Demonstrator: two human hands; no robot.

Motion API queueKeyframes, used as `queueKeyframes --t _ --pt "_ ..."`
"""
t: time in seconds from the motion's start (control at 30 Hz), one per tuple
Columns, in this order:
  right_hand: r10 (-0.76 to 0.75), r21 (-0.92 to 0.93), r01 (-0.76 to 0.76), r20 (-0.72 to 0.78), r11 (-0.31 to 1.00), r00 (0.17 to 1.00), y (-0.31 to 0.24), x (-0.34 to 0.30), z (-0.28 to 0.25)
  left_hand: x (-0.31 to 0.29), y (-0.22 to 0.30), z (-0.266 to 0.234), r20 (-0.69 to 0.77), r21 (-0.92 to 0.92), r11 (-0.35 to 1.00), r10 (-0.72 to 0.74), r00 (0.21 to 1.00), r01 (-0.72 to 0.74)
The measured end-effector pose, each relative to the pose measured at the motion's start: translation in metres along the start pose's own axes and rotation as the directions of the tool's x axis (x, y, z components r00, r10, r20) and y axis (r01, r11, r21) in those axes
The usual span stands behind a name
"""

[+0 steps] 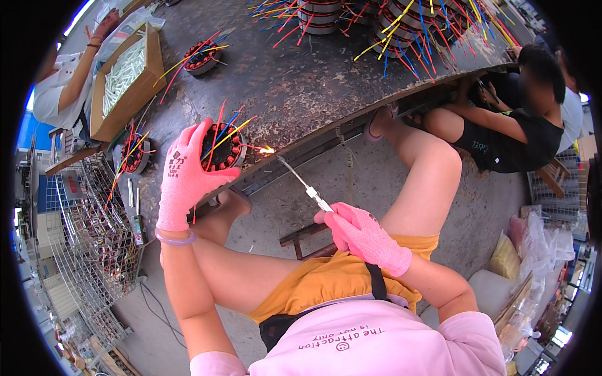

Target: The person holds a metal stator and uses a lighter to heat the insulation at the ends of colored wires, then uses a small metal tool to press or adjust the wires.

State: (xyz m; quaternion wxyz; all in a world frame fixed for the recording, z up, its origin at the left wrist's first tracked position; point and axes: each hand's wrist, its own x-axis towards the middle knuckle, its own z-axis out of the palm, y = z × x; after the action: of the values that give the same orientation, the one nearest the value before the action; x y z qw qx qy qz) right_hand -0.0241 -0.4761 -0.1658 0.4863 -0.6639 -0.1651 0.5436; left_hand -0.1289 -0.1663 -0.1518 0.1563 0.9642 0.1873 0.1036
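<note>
My left hand [185, 178], in a pink glove, grips a round motor stator [226, 155] at the table's near edge. Its thumb and fingers spread around the stator's rim. Red, blue and yellow wires stick up from the dark core with red windings. In my pink-gloved right hand [370, 238] is a long-necked lighter [308, 188] with a white body and thin metal neck, pointing up and left. A small orange flame [267, 150] burns at its tip, close to a red wire end on the stator's right side. The right palm is turned away from view.
Other wired stators [202, 59] [135, 153] stand on the dark worn table [301, 100], and stacked stators [320, 22] fill its far side. A cardboard box [149, 69] holds white tubes. Wire baskets [78, 235] stand left. A seated person [527, 125] is at right; another person's hand [106, 24] shows at left.
</note>
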Motion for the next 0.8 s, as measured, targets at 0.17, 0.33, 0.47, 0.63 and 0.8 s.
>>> queueKeyframes --t 0.17,0.33,0.47,0.63,0.8 --pt "0.027 0.006 -0.026 -0.006 1.000 1.000 -0.0018 0.0009 0.0013 -0.0001 0.0001 -0.0011 0.002 -0.016 1.000 0.001 1.000 -0.001" --pt "0.044 0.010 -0.043 -0.017 0.999 0.999 -0.0019 -0.0008 0.0007 0.0004 0.0007 0.0006 0.004 -0.013 1.000 0.001 1.000 -0.001" --pt "0.044 0.020 -0.044 -0.006 0.999 0.999 -0.0018 0.0000 0.0014 -0.0003 -0.0009 -0.0005 0.010 -0.015 1.000 -0.008 1.000 0.009" --pt "0.039 0.007 -0.039 -0.014 0.999 0.999 -0.0022 0.0004 0.0015 -0.0006 -0.0002 0.0006 0.004 0.001 1.000 -0.014 1.000 0.014" --pt "0.037 0.013 -0.037 -0.010 0.999 0.999 -0.0003 0.0001 0.0006 0.0003 0.0028 -0.0019 0.028 -0.024 0.999 -0.035 0.999 0.036"
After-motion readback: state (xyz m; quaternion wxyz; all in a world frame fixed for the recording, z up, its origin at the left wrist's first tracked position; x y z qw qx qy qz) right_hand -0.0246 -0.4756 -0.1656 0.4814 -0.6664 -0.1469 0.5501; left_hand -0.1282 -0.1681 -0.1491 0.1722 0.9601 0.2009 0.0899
